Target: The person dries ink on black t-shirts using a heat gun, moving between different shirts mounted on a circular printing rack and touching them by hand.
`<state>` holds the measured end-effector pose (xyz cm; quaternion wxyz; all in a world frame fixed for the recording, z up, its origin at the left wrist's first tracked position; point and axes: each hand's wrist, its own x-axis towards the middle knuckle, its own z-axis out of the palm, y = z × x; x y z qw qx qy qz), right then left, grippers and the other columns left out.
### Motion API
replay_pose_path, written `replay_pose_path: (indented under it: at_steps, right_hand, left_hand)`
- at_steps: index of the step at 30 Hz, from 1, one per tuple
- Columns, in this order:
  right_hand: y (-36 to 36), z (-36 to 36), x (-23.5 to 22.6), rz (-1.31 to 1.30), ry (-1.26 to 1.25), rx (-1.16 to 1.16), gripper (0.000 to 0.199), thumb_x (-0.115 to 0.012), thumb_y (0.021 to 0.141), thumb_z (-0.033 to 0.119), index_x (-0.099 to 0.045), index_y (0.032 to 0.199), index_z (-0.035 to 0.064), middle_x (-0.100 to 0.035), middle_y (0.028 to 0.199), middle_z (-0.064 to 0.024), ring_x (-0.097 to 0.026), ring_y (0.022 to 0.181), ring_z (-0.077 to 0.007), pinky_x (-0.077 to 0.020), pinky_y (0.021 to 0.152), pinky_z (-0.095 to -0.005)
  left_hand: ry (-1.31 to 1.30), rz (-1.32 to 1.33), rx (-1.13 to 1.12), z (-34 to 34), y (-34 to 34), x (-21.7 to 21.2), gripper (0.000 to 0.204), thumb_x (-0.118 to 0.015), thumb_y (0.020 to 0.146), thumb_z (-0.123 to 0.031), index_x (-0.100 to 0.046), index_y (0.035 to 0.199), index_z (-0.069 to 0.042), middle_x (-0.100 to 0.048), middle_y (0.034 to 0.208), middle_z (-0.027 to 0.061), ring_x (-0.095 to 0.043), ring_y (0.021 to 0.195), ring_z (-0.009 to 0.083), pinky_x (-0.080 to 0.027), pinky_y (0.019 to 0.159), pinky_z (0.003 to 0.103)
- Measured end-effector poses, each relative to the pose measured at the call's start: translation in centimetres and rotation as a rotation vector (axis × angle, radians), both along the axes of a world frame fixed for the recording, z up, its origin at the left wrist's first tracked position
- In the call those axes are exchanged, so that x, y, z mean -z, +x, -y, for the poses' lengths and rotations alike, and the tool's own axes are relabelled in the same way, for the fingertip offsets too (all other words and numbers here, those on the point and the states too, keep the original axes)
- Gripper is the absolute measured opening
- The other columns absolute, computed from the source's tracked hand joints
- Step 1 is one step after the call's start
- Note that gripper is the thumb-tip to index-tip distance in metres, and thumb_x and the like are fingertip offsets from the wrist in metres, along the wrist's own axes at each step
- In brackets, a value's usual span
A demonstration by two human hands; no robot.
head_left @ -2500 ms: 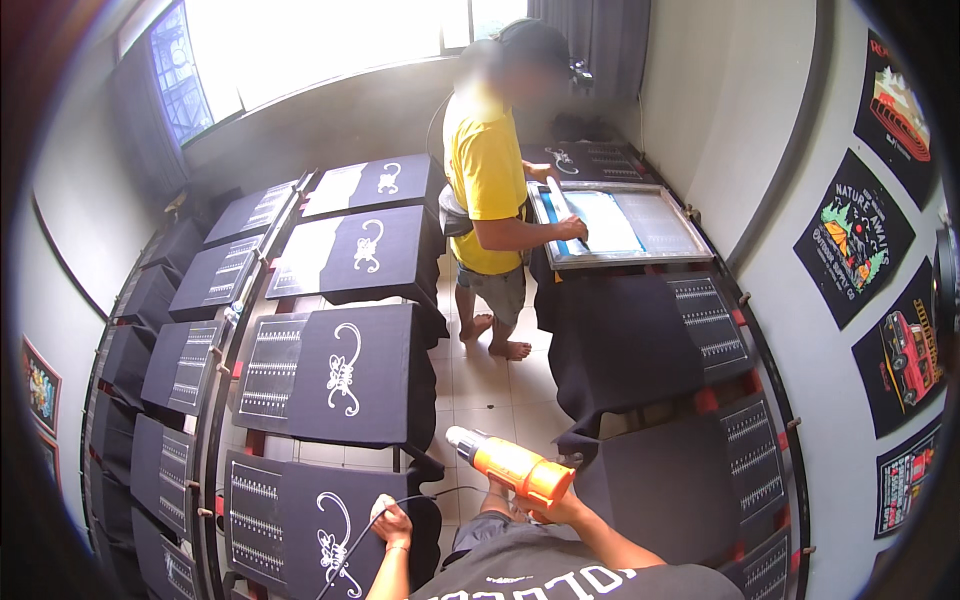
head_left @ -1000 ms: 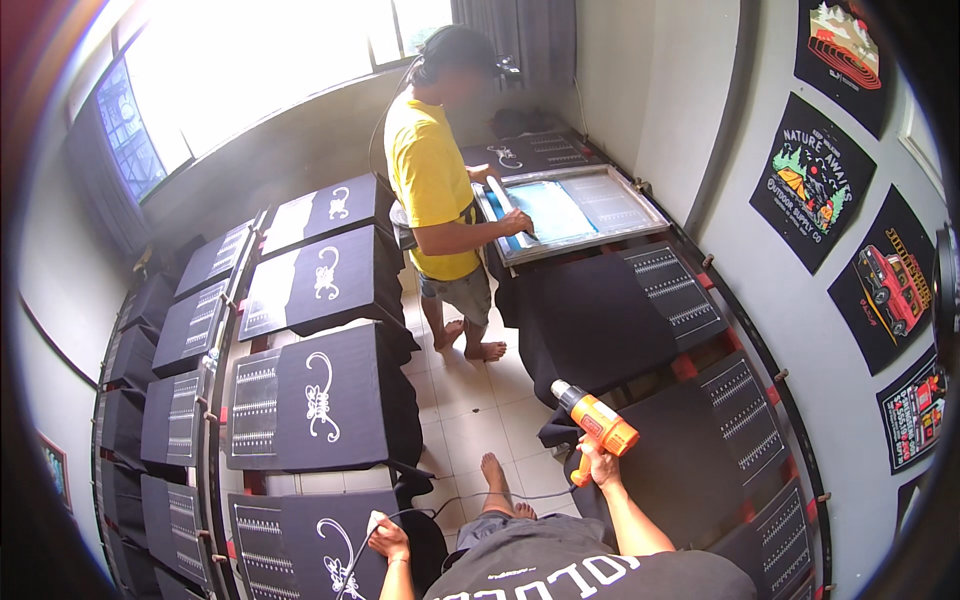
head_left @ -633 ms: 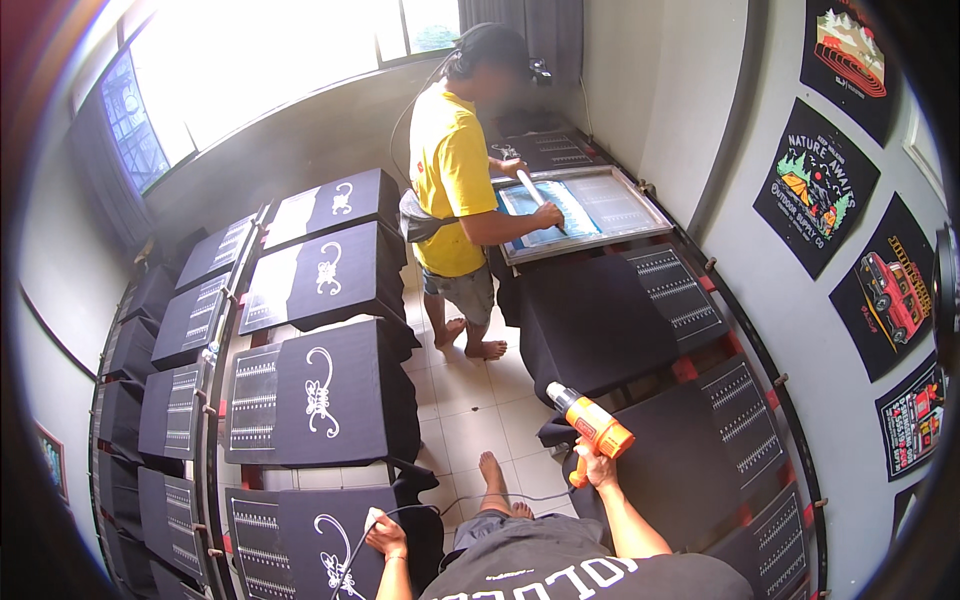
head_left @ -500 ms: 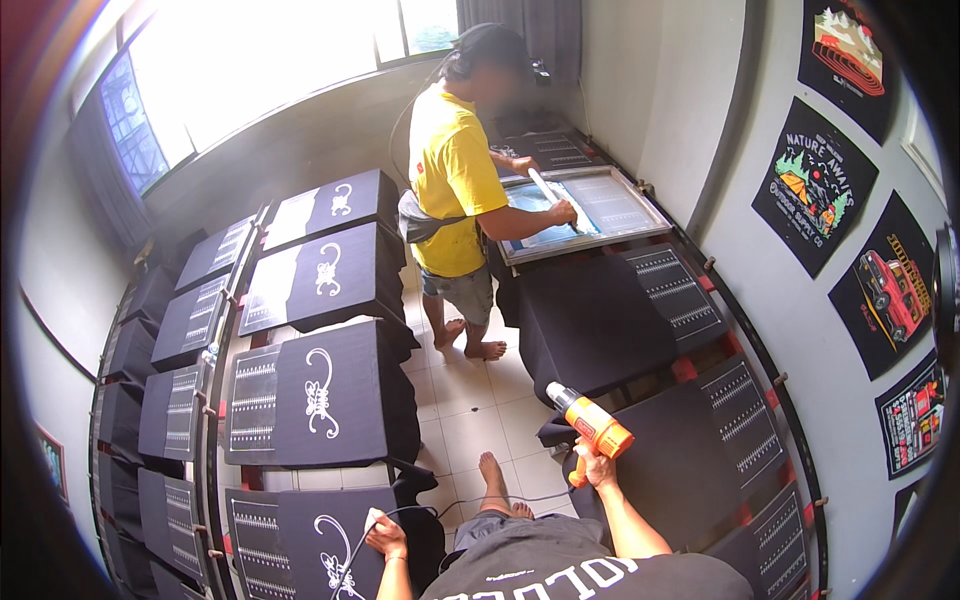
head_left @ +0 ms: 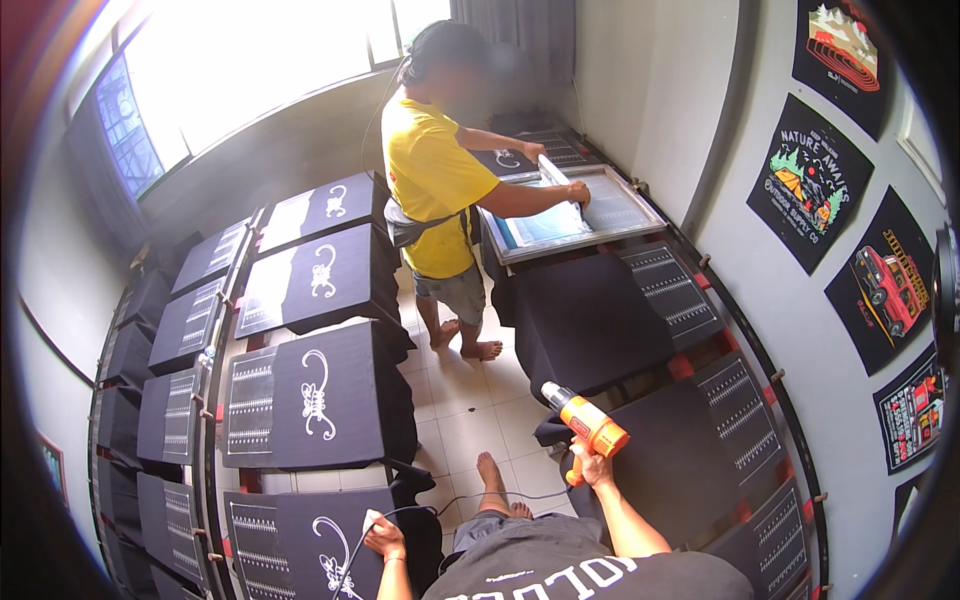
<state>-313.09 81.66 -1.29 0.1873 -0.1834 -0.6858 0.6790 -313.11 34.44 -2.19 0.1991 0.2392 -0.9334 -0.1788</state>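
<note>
My right hand (head_left: 594, 467) is wrapped round the handle of an orange heat gun (head_left: 600, 432). Its silver nozzle points up and left, over the edge of a black cloth panel (head_left: 585, 325) draped on the right-hand row. A dark power cord (head_left: 470, 497) runs from the gun's grip across my front to my left hand (head_left: 384, 535), whose fingers are closed on it. Beside that hand lies a black shirt panel (head_left: 300, 520) with a white curling print.
A person in a yellow shirt (head_left: 430, 165) stands ahead, both hands on a squeegee (head_left: 562, 190) over a framed printing screen (head_left: 640, 222). Rows of boards (head_left: 315, 395) with black shirts flank a tiled floor (head_left: 465, 425). Printed cloth samples (head_left: 810, 190) hang on the right wall.
The co-worker has leaned left, and the squeegee has shifted and tilted differently on the screen. My hands, the heat gun and the cord stay almost in place.
</note>
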Motion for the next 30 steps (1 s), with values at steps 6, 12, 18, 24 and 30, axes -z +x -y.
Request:
replay_pose_path:
  at_steps: [6,12,18,24,30]
  right_hand:
    - [0.1,0.1,-0.5,0.01,0.0,0.007,0.029,-0.074,0.083,0.017,-0.066,0.107,0.0031,-0.069,0.098,-0.0061,-0.067,0.09,-0.0203,-0.0534,0.083,-0.0371]
    - [0.1,0.0,0.2,-0.021,-0.029,0.003,0.028,-0.073,0.083,0.015,-0.066,0.107,0.003,-0.069,0.098,-0.0059,-0.067,0.09,-0.0198,-0.0537,0.083,-0.0371]
    - [0.1,0.0,-0.3,0.003,0.0,0.007,0.027,-0.073,0.083,0.014,-0.067,0.107,0.0024,-0.07,0.099,-0.0063,-0.068,0.089,-0.0197,-0.0542,0.082,-0.0364]
    - [0.0,0.7,-1.4,0.012,-0.137,0.001,0.025,-0.072,0.084,0.013,-0.065,0.106,0.0025,-0.068,0.095,-0.0052,-0.067,0.089,-0.0181,-0.0544,0.08,-0.0364]
    - [-1.2,3.7,-6.1,0.097,-0.388,-0.282,0.029,-0.07,0.086,0.013,-0.062,0.111,0.0021,-0.065,0.09,-0.0044,-0.066,0.082,-0.016,-0.0539,0.078,-0.0328]
  left_hand:
    - [0.009,0.031,-0.004,-0.2,0.0,-0.5,0.044,-0.039,0.102,-0.031,-0.067,0.087,0.0,-0.069,0.084,0.0232,-0.063,0.076,0.048,-0.047,0.066,0.055]
    - [-0.007,0.028,-0.004,0.2,0.0,0.2,0.044,-0.039,0.102,-0.032,-0.067,0.087,0.0,-0.069,0.085,0.0229,-0.063,0.077,0.0476,-0.048,0.066,0.055]
    - [-0.006,0.035,-0.026,-0.1,-0.1,0.1,0.044,-0.04,0.102,-0.032,-0.067,0.086,-0.001,-0.07,0.084,0.0223,-0.063,0.076,0.0479,-0.048,0.066,0.056]
    - [0.011,0.017,-0.044,-0.2,-0.1,0.0,0.046,-0.039,0.102,-0.033,-0.067,0.085,-0.001,-0.07,0.083,0.022,-0.064,0.075,0.0473,-0.047,0.066,0.056]
    - [0.821,-0.057,0.127,-4.2,-0.9,-3.3,0.048,-0.035,0.107,-0.039,-0.057,0.082,-0.004,-0.054,0.062,0.0029,-0.049,0.053,0.012,-0.038,0.051,0.03]
